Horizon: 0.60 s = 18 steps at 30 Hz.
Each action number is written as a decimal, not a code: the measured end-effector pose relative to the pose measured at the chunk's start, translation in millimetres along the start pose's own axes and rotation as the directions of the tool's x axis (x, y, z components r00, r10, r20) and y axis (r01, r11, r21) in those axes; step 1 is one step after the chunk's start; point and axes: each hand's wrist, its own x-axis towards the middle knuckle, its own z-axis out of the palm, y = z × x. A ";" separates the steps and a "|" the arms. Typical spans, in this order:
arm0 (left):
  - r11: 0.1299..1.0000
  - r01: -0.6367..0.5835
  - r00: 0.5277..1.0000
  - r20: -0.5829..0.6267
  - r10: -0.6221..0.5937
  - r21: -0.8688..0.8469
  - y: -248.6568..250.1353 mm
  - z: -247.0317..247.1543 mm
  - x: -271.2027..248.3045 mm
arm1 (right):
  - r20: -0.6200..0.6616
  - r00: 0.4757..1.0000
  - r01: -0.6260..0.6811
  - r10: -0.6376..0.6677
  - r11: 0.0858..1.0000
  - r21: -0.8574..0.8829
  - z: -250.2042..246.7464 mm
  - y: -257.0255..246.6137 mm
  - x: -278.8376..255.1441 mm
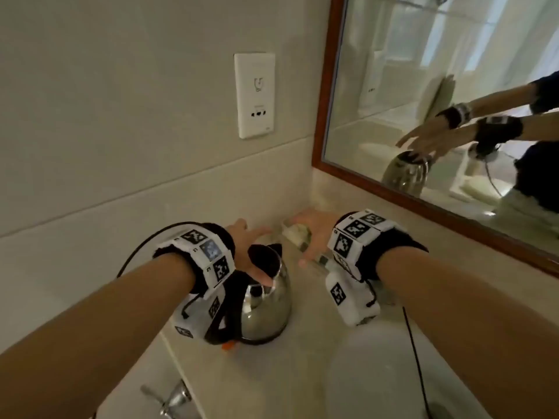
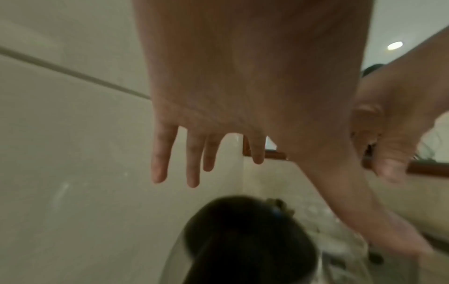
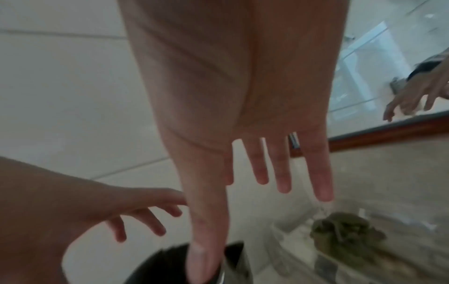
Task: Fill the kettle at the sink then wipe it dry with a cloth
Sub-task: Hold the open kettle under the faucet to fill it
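Observation:
A steel kettle [image 1: 267, 309] with a black lid [image 2: 243, 240] and black handle stands on the pale counter [image 1: 287, 373] near the wall. My left hand [image 1: 246, 246] hovers over its lid with fingers [image 2: 193, 169] spread and straight and holds nothing; its thumb lies by the lid, contact unclear. My right hand [image 1: 311, 234] is open just right of the kettle, fingers [image 3: 282, 173] straight, above a clear tray [image 3: 286, 236]. In the tray lies a crumpled greenish cloth [image 3: 347, 228]. The right thumb reaches over the lid's edge [image 3: 233, 251].
A chrome faucet [image 1: 172, 397] is at the bottom left, with the white basin [image 1: 372, 376] to its right. A black cable [image 1: 416, 355] hangs from my right wrist. A wood-framed mirror [image 1: 453, 86] fills the right wall; a wall socket [image 1: 254, 95] sits above the kettle.

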 end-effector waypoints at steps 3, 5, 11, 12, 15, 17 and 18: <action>0.999 0.014 0.990 0.136 -0.021 0.048 -7.8 18.1 -6.6 | 0.132 0.991 0.034 -0.039 0.998 0.044 27.9 -14.1 12.3; 0.998 0.023 0.990 0.138 -0.031 0.056 -14.8 34.0 -0.2 | 0.153 0.986 0.066 -0.073 0.997 0.048 49.9 -18.9 18.7; 1.000 -0.016 1.000 0.015 0.016 0.004 -18.0 48.5 12.9 | 0.140 0.982 0.110 -0.124 0.988 0.108 60.9 -16.3 24.3; 1.000 -0.025 1.000 0.002 0.025 -0.010 -16.9 48.1 12.2 | 0.138 0.983 0.106 -0.121 0.988 0.111 60.4 -17.6 22.7; 0.991 -0.049 0.995 -0.089 0.039 -0.121 -23.2 54.5 10.9 | 0.094 0.989 0.093 -0.110 0.982 0.166 65.1 -17.9 19.9; 0.961 -0.089 0.979 -0.199 0.037 -0.263 -26.4 61.4 2.8 | 0.067 0.992 0.087 -0.105 0.969 0.233 67.6 -16.8 16.0; 0.936 -0.113 0.966 -0.256 0.025 -0.334 -27.4 65.6 -2.3 | 0.060 0.993 0.080 -0.097 0.966 0.244 67.9 -16.6 11.9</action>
